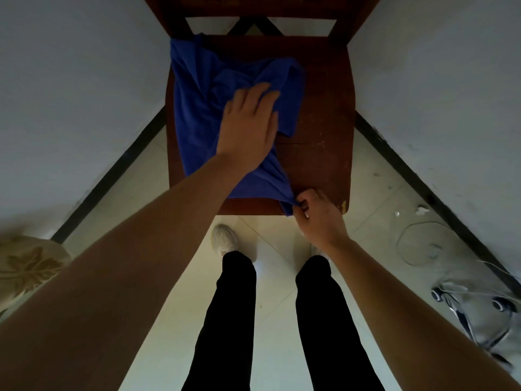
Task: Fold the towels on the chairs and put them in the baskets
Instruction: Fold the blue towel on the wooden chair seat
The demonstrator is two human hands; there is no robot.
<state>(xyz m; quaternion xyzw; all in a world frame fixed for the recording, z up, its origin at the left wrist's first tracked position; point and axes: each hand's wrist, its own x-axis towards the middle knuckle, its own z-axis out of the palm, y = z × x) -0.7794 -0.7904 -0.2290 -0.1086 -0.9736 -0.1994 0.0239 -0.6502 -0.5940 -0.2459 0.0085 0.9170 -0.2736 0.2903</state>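
Nearest the camera, two legs in black trousers (231, 320) were seen standing on a pale tiled floor (276, 241), with a white shoe (224, 240) showing just before the chair. To the far left a cream cushion with a leaf pattern (28, 266) was cut off by the frame edge, and to the right a grey bag with cords (476, 309) lay on the floor along the wall. Both bare forearms were stretched forward over the legs. The right hand (317, 213) was held at the front edge of the chair seat, toward its right corner, and its fingers were pinched closed on the near corner of a blue towel (197, 114), which was drawn to a tight point there and hung slightly over the edge. The left hand (249, 122) was laid flat, palm down and fingers spread, on the middle of the towel; nothing was gripped by it, the cloth only being pressed. The towel was spread in creases over the left and middle of the brown wooden chair (324, 136), reaching from the front edge to the back left corner of the seat, while the worn right side of the seat was left bare. Beyond the seat the chair back was seen, set into a corner between two white walls (437, 80).
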